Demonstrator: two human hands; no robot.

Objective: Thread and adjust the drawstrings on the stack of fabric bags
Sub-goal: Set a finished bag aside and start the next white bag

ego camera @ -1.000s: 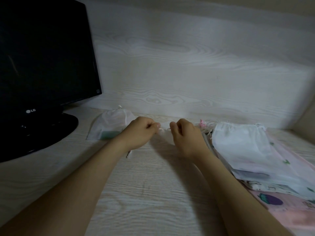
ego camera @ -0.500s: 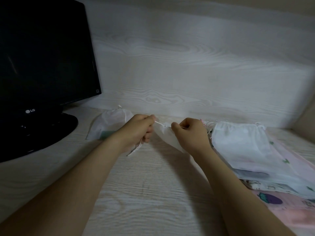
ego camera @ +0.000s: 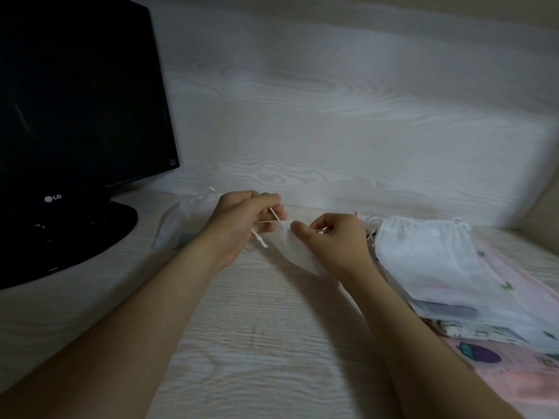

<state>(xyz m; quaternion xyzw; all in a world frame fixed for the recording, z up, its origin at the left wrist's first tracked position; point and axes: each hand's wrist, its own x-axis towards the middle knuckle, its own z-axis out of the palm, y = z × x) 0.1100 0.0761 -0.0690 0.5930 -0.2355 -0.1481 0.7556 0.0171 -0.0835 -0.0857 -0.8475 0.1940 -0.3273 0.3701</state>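
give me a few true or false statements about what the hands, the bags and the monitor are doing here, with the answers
1. The left hand pinches a thin white drawstring cord. True.
2. The right hand rests flat on the stack of fabric bags. False: it is curled on the small sheer white bag between the hands, left of the stack.
3. The black LG monitor stands at the left, its screen dark. True.
4. The stack of bags lies in front of the monitor. False: it lies at the right side of the pale wood-grain desk.
5. Another small white pouch lies behind the left hand. True.
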